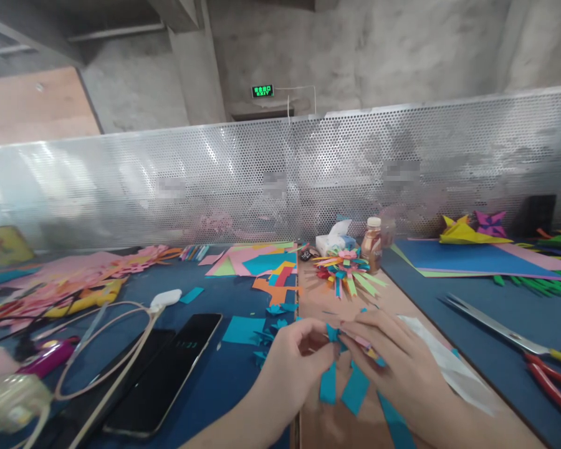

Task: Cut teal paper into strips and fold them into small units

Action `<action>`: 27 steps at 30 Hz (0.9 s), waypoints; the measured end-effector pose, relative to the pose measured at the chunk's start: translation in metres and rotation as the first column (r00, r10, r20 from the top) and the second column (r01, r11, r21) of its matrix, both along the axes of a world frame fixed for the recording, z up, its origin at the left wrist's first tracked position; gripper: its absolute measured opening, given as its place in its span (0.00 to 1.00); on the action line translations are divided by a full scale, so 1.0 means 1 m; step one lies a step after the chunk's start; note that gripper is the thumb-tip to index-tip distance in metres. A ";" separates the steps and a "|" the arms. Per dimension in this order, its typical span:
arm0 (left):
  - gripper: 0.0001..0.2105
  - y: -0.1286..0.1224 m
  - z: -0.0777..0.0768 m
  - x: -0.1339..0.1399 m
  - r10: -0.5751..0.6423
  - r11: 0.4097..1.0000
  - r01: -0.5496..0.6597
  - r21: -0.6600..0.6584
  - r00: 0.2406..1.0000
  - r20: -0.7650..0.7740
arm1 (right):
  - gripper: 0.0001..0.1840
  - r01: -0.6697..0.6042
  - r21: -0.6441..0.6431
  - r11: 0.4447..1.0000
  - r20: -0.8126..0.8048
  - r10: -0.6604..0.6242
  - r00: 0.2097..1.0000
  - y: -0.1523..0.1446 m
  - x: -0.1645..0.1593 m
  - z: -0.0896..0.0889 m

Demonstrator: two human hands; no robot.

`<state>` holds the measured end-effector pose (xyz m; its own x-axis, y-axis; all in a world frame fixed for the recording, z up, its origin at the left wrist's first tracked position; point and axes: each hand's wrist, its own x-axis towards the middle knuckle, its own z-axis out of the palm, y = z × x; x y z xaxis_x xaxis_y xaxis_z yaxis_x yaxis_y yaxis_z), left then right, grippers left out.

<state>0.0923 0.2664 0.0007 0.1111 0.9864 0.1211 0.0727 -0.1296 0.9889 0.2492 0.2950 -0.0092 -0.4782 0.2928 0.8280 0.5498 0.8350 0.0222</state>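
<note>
My left hand pinches a small folded blue paper piece between thumb and fingertips. Opposite it, my right hand has its fingertips closed on the same piece. A slim pinkish object with a blue end shows between the right fingers; its kind is unclear. Below the hands lie loose blue paper strips on the brown board. Several small blue folded paper shapes sit just left of my left hand, near a blue paper rectangle.
Two dark phones and a white charging cable lie at left. Scissors rest at right, their red handles near pliers-like yellow ones. Behind the hands stand a colourful paper-strip bundle, a bottle and a tissue pack.
</note>
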 end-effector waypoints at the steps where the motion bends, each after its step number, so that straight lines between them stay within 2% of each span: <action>1: 0.03 0.000 0.001 0.000 0.005 1.000 -0.005 0.001 1.000 0.000 | 0.06 0.002 0.006 1.000 -0.011 -0.002 1.000 -0.001 0.000 0.001; 17: 0.01 -0.002 0.002 0.002 -0.019 1.000 0.018 0.012 0.999 0.046 | 0.06 0.012 0.034 0.999 0.008 -0.012 1.000 -0.001 -0.003 -0.001; 27: 0.03 -0.002 0.002 0.003 -0.040 0.999 0.038 0.038 0.998 0.057 | 0.06 0.039 0.051 0.998 0.018 -0.040 0.999 -0.003 -0.006 0.001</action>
